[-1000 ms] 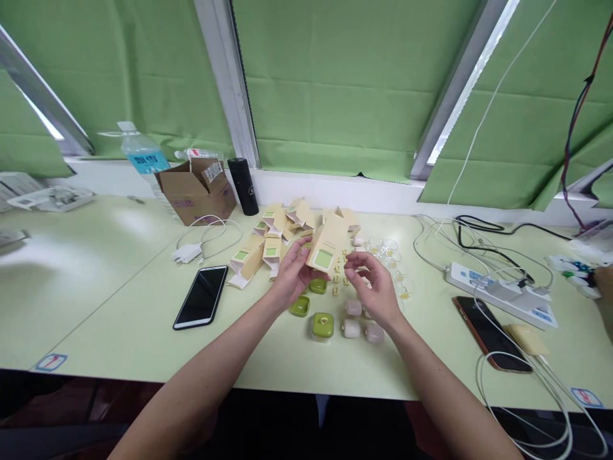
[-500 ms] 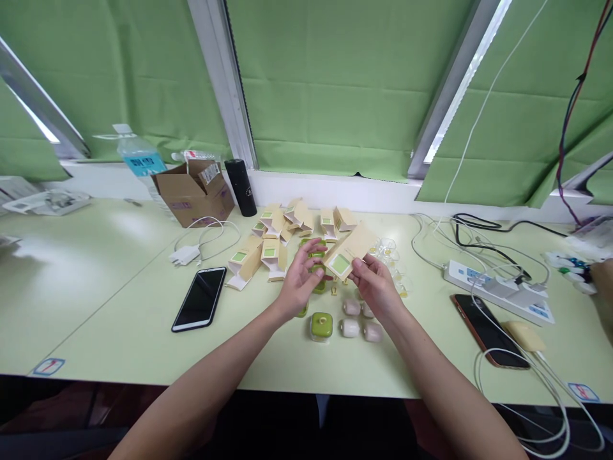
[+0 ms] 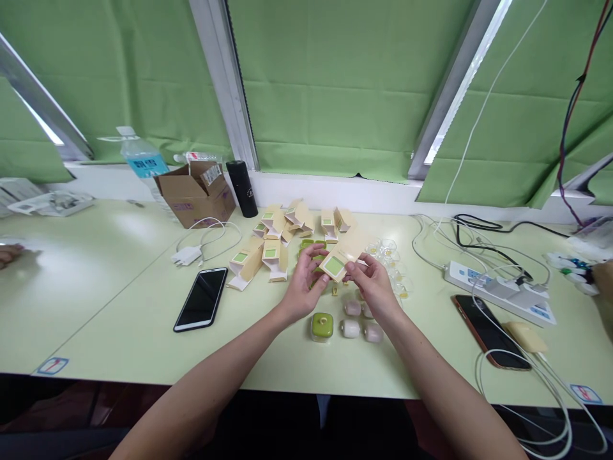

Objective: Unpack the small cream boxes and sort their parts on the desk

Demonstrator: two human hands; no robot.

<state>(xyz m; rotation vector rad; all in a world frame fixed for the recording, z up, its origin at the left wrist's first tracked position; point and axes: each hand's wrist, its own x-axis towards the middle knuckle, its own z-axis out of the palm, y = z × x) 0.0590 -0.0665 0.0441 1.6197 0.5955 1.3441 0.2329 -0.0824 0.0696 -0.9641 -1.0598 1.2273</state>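
Between my hands is a small tan cardboard box [image 3: 345, 254] with a green square on its face, tilted above the table. My right hand [image 3: 373, 284] pinches its right side, thumb on the near face. My left hand [image 3: 304, 284] closes round its left end, thumb at the lower corner and fingers behind. Beneath and behind them lie green lids [image 3: 306, 243], partly hidden. Nearer me stand a clear jar with a green lid [image 3: 322, 326] and several pale pink rounded pieces [image 3: 350, 328]. Clear plastic pieces [image 3: 389, 249] lie right of the box.
Several opened tan boxes [image 3: 271, 255] stand behind my left hand. A white-framed phone [image 3: 201, 299] lies left; another phone [image 3: 491, 332], cables and a power strip [image 3: 498, 291] lie right. A brown carton [image 3: 196, 195] and black flask [image 3: 242, 188] stand at the back. Another person's hand [image 3: 8, 254] shows far left.
The small box has moved slightly left and down, and my left hand has closed on its left end. Another person's hand has come into view at the far left.
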